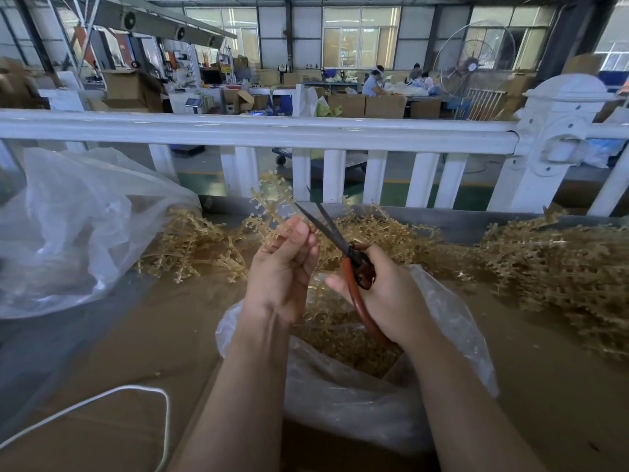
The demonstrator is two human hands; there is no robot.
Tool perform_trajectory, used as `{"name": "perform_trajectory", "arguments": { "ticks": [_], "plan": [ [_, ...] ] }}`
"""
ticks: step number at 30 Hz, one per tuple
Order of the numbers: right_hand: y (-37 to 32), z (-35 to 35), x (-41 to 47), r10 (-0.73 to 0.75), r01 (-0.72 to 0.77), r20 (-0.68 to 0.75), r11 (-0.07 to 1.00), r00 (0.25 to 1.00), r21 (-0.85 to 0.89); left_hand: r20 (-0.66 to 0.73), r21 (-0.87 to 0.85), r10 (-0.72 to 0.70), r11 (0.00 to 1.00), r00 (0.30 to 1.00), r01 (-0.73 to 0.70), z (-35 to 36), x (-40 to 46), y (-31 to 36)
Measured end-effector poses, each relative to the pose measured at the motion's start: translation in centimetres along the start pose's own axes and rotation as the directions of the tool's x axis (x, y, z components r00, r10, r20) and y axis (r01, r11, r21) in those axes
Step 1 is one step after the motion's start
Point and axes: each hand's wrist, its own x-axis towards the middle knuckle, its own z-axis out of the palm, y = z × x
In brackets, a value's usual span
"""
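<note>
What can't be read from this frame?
Head view:
- Whether the blades touch the sprig: left hand fingers are in front.
- Lower handle of scissors: inside right hand.
- How full the bag is: both hands and its folds hide it.
- Ends of cord: cut off by left and bottom edges.

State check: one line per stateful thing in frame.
scissors: blades open, handles gripped by the right hand
plastic sprig: held up, pinched by the left hand, uncut pieces on it
small bag: mouth open below the hands, cut bits inside
large clear bag: crumpled, lying at left
floor fan: cannot tell if running
</note>
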Motion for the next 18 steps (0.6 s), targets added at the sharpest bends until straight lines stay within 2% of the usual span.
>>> {"name": "perform_trajectory", "arguments": {
  "ticks": [7, 18],
  "plan": [
    [-0.29, -0.1, -0.07, -0.018, 0.017, -0.006, 0.998, 1.0, -0.06, 0.028, 0.08, 0.025, 0.996, 0.999, -0.028, -0.19, 0.19, -0.6],
    [-0.46, -0.28, -0.01, -0.006, 0.004, -0.027, 0.997, 1.0, -0.079, 0.085, 0.084, 0.043, 0.995, 0.995, -0.05, -0.34, 0.32, -0.57]
  ]
}}
